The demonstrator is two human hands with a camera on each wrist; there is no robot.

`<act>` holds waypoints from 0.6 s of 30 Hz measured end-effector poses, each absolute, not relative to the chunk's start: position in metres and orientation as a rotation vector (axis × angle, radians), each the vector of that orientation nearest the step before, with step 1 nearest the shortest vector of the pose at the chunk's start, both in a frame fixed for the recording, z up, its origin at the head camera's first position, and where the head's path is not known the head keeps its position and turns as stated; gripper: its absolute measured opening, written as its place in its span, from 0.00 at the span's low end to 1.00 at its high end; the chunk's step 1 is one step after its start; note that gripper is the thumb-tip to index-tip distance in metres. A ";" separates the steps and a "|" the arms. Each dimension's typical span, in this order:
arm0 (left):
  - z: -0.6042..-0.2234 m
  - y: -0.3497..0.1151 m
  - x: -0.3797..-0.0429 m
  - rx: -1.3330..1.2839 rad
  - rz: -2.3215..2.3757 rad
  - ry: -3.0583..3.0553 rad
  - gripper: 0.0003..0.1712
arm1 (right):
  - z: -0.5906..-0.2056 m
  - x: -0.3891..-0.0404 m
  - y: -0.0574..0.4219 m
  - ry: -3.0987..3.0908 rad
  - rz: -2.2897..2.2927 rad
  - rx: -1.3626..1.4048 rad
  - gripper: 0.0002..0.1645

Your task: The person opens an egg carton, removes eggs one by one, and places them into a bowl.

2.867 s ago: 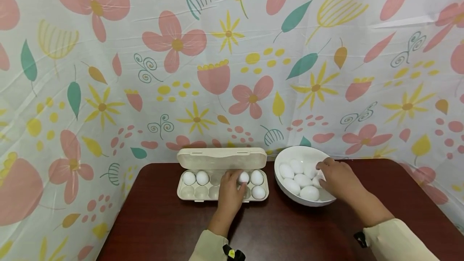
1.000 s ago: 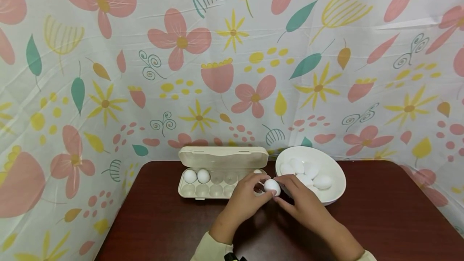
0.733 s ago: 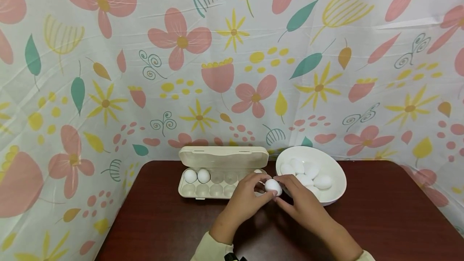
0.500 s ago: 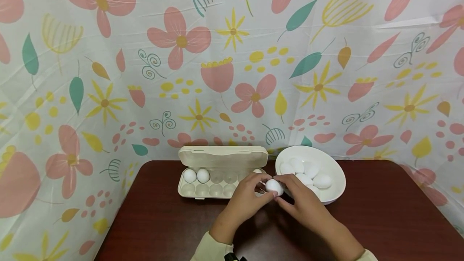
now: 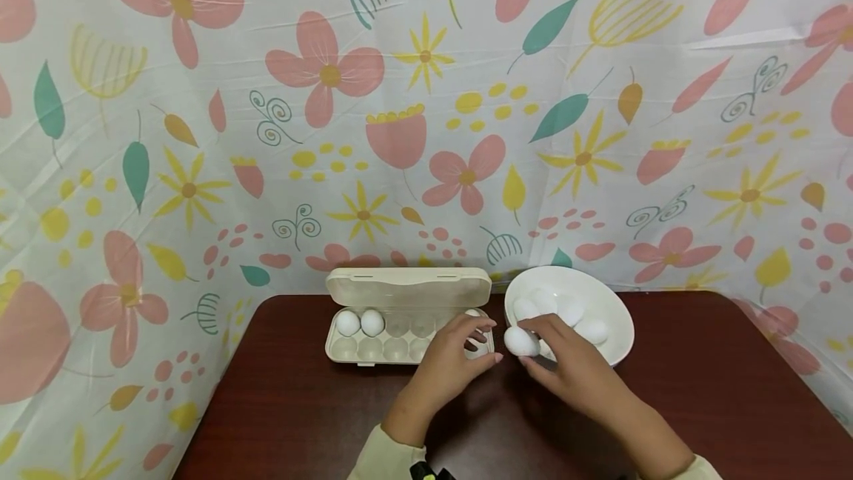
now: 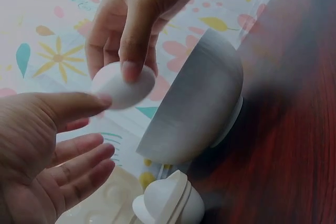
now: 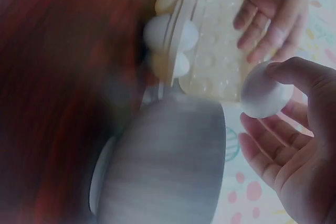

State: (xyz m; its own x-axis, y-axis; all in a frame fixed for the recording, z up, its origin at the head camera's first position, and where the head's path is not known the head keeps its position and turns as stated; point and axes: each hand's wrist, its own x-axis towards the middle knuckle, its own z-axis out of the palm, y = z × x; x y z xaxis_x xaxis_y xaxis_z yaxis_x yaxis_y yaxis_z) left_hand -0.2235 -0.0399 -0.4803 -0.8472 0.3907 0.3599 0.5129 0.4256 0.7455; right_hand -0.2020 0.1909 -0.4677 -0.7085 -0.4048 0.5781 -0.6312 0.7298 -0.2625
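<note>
In the head view my right hand (image 5: 578, 369) pinches a white egg (image 5: 522, 341) between thumb and fingers, in front of the white bowl (image 5: 623, 317). My left hand (image 5: 448, 361) is just left of that egg, thumb and fingers spread, with nothing between them; it hides the right part of the egg carton (image 5: 342, 355). That beige carton stands with its lid up. A pair of eggs sits in its back row at the left, and more eggs show behind my left hand. In the left wrist view my left thumb tip overlaps the held egg (image 6: 123, 88).
Several white eggs (image 5: 591, 330) lie in the bowl, right of the carton. Both stand near the back edge of a dark red-brown table (image 5: 300, 421), close to a flower-print curtain (image 5: 426, 132). Bare carton cups (image 5: 396, 349) show left of my left hand.
My right hand went from inside the bowl to the middle with an egg. Both hands held that egg; now my left hand has let go and my right has drawn it rightward.
</note>
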 end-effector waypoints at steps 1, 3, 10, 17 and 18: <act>-0.481 -0.040 -0.224 -0.798 -1.381 -2.542 0.25 | -0.466 -0.203 0.194 -2.436 0.602 0.779 0.31; -0.483 -0.040 -0.225 -0.768 -1.345 -2.550 0.25 | -0.463 -0.204 0.202 -2.436 0.574 0.761 0.31; -0.490 -0.041 -0.228 -0.686 -1.227 -2.571 0.23 | -0.450 -0.208 0.227 -2.524 0.457 0.674 0.31; -0.496 -0.041 -0.232 -0.632 -1.144 -2.619 0.22 | -0.444 -0.215 0.248 -2.676 0.380 0.628 0.28; -0.497 -0.042 -0.232 -0.626 -1.135 -2.625 0.22 | -0.444 -0.216 0.251 -2.687 0.363 0.632 0.28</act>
State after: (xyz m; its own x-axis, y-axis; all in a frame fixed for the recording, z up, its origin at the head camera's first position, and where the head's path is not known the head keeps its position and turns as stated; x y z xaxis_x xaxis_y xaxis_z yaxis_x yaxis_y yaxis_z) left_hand -0.2325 -0.0415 -0.4968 -0.8867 0.2970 0.3544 0.4616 0.6122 0.6419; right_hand -0.2157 0.2508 -0.4437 -0.8369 -0.3789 0.3951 -0.4702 0.8671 -0.1644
